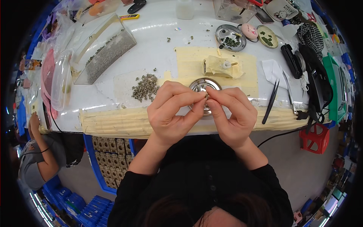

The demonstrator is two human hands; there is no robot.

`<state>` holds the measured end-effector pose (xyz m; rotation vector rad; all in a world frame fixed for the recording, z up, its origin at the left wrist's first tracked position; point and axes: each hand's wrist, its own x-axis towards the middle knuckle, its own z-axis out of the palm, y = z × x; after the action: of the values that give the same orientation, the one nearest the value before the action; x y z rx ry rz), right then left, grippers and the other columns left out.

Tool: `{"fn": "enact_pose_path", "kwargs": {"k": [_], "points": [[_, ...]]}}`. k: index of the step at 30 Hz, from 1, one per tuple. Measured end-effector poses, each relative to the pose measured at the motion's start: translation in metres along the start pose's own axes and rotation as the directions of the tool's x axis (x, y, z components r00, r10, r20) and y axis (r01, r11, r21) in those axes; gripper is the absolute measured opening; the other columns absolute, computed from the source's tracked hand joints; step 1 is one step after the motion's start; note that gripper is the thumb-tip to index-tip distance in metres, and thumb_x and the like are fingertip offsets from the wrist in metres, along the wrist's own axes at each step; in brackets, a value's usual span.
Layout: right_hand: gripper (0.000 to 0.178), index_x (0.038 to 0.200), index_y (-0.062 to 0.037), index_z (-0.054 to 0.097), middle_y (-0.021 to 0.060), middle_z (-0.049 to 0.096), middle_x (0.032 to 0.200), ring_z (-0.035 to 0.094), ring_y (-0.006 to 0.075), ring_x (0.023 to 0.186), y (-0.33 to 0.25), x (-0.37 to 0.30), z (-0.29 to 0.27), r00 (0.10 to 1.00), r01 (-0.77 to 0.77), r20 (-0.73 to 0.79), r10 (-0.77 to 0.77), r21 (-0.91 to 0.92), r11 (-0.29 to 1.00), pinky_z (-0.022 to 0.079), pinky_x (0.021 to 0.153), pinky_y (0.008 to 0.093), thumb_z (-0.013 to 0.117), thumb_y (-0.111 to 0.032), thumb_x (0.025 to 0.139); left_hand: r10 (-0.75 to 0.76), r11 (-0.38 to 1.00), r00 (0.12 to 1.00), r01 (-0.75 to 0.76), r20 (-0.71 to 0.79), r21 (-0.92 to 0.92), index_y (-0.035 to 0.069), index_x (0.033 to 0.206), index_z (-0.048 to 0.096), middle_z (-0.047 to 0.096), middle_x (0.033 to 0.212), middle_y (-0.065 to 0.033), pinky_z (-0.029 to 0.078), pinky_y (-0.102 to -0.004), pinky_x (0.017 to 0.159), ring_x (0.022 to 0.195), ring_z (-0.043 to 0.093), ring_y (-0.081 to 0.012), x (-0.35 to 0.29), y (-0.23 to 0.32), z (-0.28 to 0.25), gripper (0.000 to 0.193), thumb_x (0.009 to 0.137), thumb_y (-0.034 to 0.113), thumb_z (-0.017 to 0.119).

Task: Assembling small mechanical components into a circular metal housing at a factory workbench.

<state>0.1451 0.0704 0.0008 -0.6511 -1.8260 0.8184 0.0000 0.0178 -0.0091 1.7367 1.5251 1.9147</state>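
My left hand (174, 108) and my right hand (235, 113) meet fingertip to fingertip, both closed in a pinch. A tiny metallic piece (207, 96) shows between the fingertips; its exact kind is too small to tell. Below them stands a round shiny metal dish (204, 81), partly covered by my fingers. To the left of my left hand lies a loose pile of small grey-brown metal parts (145, 87). Beyond the dish is a block wrapped in yellowish tape (223, 67), with a small white nozzle-like piece on top.
A clear box of grey granules (109, 56) sits at the left. At the back right are a metal dish with dark green bits (231, 42) and a round tray of green pieces (267, 36). Black tweezers (270, 102) lie at the right. A co-worker's arm (45, 159) shows far left.
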Motion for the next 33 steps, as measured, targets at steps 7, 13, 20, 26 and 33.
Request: {"fn": "enact_pose_path", "kwargs": {"k": [7,13,20,26,33], "points": [[0.018,0.1,0.002,0.072,0.0072,0.067,0.086,0.061,0.0106,0.072,-0.002,-0.004,-0.001,0.923,-0.379,0.108,0.368,0.412,0.829,0.049,0.065,0.0227,0.075,0.001,0.081,0.069,0.995,0.998,-0.069,0.01,0.069,0.004,0.088,0.073,0.065,0.078,-0.0054,0.047,-0.028,0.061,0.07,0.06,-0.0189,0.001,0.0,0.0,0.025,0.066,-0.007,0.078],[0.017,0.105,0.0022,0.069,0.0038,0.068,0.087,0.061,0.008,0.074,-0.009,-0.001,-0.001,0.898,-0.433,0.147,0.415,0.464,0.773,0.05,0.069,0.0213,0.069,-0.004,0.09,0.082,0.994,0.997,-0.082,0.01,0.077,0.004,0.088,0.073,0.065,0.079,-0.0049,0.047,-0.028,0.06,0.07,0.061,-0.0189,0.0,-0.001,0.001,0.026,0.066,-0.007,0.079],[0.011,0.099,0.0021,0.066,0.0023,0.068,0.087,0.061,0.0067,0.075,0.002,0.001,-0.012,0.741,-0.646,0.414,0.529,0.656,0.392,0.051,0.071,0.0217,0.068,-0.005,0.092,0.144,0.984,0.989,-0.146,0.027,0.106,0.004,0.089,0.073,0.064,0.078,-0.0041,0.047,-0.028,0.059,0.07,0.061,-0.0187,0.003,0.001,0.001,0.028,0.065,-0.009,0.079],[0.021,0.097,-0.0016,0.072,0.0058,0.067,0.083,0.062,0.0145,0.07,-0.004,0.002,-0.007,1.0,0.025,0.007,-0.025,-0.037,0.999,0.05,0.062,0.0252,0.077,0.0,0.077,0.044,0.997,0.999,-0.046,0.027,0.057,0.003,0.089,0.073,0.064,0.078,-0.0058,0.047,-0.0281,0.06,0.069,0.06,-0.0194,0.001,0.001,0.001,0.027,0.065,-0.009,0.078],[0.03,0.102,-0.0026,0.074,0.008,0.066,0.084,0.063,0.0187,0.07,0.0,0.002,-0.002,0.984,0.175,-0.009,-0.178,-0.159,0.972,0.049,0.059,0.0265,0.077,0.002,0.072,-0.005,1.0,1.0,0.005,0.008,0.005,0.003,0.089,0.073,0.065,0.079,-0.006,0.047,-0.0278,0.061,0.069,0.06,-0.019,-0.001,-0.002,0.0,0.025,0.066,-0.008,0.078]]}}
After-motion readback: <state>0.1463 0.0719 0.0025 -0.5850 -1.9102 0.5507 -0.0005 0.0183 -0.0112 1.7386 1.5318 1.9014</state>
